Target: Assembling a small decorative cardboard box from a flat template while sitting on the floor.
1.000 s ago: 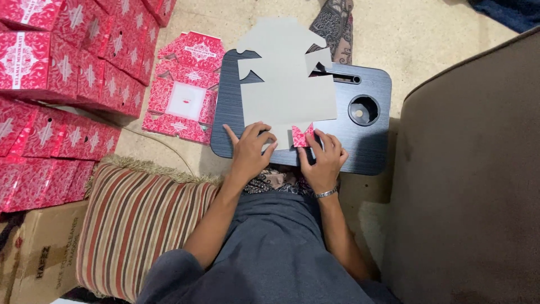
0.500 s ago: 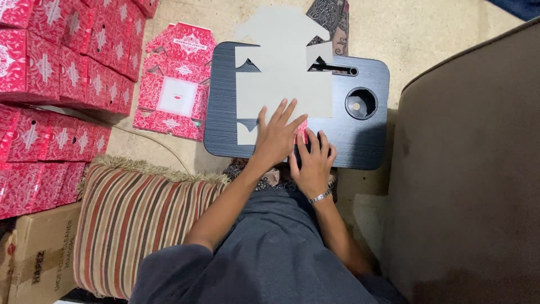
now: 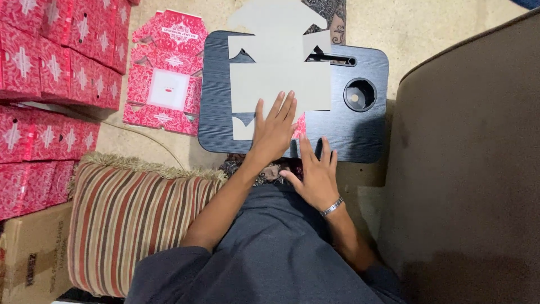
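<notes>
A flat grey box blank (image 3: pixel 279 73) lies printed side down on the dark lap table (image 3: pixel 360 132), a red flap (image 3: pixel 300 126) showing at its near edge; the left hand (image 3: pixel 274 130) presses on it, fingers spread, grasping nothing; the right hand (image 3: pixel 316 179) rests flat at the table's near edge, released; red boxes (image 3: pixel 53 73) stand left, beside a striped cushion (image 3: pixel 132 222).

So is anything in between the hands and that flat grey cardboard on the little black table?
Nothing visible. The left hand lies flat on the grey cardboard box blank; the right hand rests at the black lap table edge beside it.
</notes>
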